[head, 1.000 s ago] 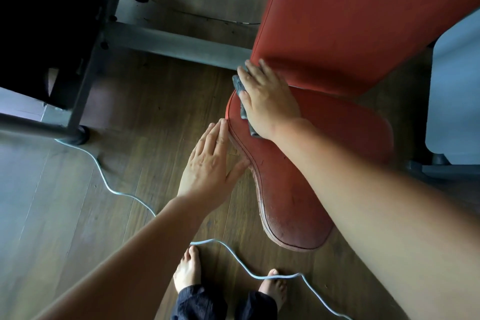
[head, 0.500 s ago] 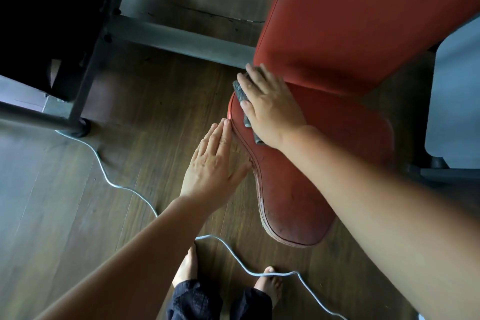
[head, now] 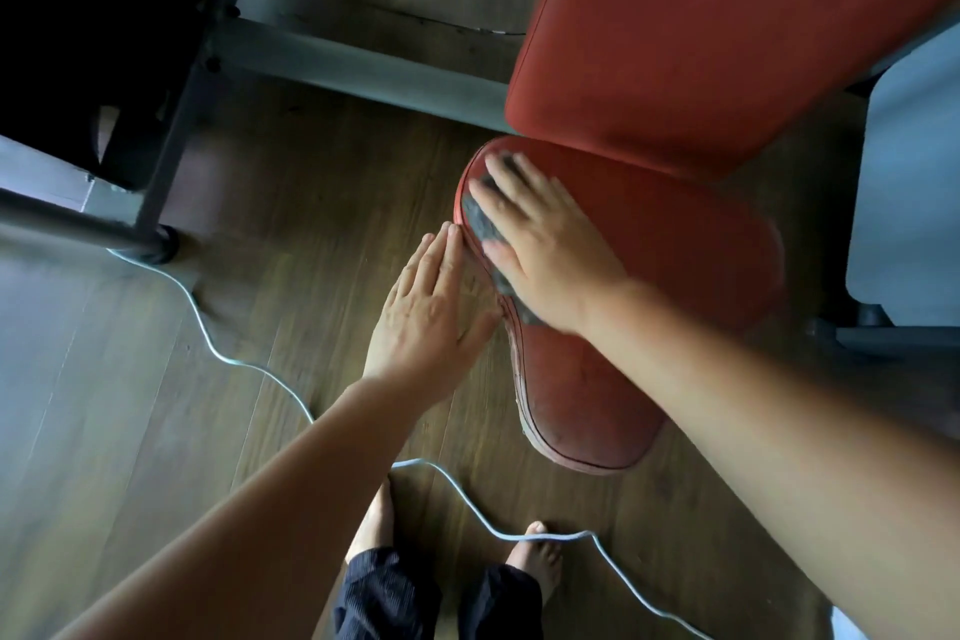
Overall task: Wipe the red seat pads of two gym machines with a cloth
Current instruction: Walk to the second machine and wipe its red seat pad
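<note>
A red seat pad (head: pixel 649 276) sits in the middle right, with a red back pad (head: pixel 701 26) rising behind it. My right hand (head: pixel 540 244) lies flat on the seat's left rear part, pressing a dark grey cloth (head: pixel 483 224) against the pad; the cloth shows along the hand's left edge. My left hand (head: pixel 431 312) is flat with fingers together, just left of the seat's edge, its thumb touching the rim. It holds nothing.
A grey metal frame bar (head: pixel 353 68) runs behind the seat on the wooden floor. A dark machine part (head: pixel 93 31) stands at the upper left. A thin white cable (head: pixel 291 390) snakes over the floor past my bare feet (head: pixel 535 556). A pale grey block (head: pixel 914 192) stands at right.
My right hand has slid with the cloth from the seat's rear left corner a little forward along the left edge. My left hand has stayed beside the seat.
</note>
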The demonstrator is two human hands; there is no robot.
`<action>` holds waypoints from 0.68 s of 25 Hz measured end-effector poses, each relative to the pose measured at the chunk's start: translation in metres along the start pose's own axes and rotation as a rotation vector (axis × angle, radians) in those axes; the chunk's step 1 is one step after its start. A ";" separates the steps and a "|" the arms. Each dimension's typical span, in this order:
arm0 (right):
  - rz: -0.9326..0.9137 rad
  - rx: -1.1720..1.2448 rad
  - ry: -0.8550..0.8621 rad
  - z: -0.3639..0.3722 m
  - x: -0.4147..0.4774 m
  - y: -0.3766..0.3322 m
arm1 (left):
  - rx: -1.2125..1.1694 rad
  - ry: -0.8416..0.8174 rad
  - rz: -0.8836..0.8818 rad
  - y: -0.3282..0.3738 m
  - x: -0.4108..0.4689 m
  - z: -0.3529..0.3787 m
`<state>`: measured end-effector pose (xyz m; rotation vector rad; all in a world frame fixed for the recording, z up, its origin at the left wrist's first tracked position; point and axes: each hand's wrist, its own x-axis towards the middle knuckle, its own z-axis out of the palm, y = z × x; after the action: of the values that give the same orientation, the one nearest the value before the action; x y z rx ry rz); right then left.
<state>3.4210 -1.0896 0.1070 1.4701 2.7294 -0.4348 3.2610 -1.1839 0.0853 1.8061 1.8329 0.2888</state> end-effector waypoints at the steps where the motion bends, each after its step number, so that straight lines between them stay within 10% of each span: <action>1: -0.031 0.001 -0.032 0.000 -0.031 -0.001 | -0.008 -0.001 -0.004 0.001 -0.002 0.000; 17: 0.172 -0.032 -0.080 -0.003 -0.086 -0.024 | -0.008 -0.057 0.075 0.011 -0.045 0.012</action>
<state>3.4501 -1.1720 0.1274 1.6248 2.5113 -0.4315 3.2750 -1.2295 0.0912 1.8609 1.7256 0.2694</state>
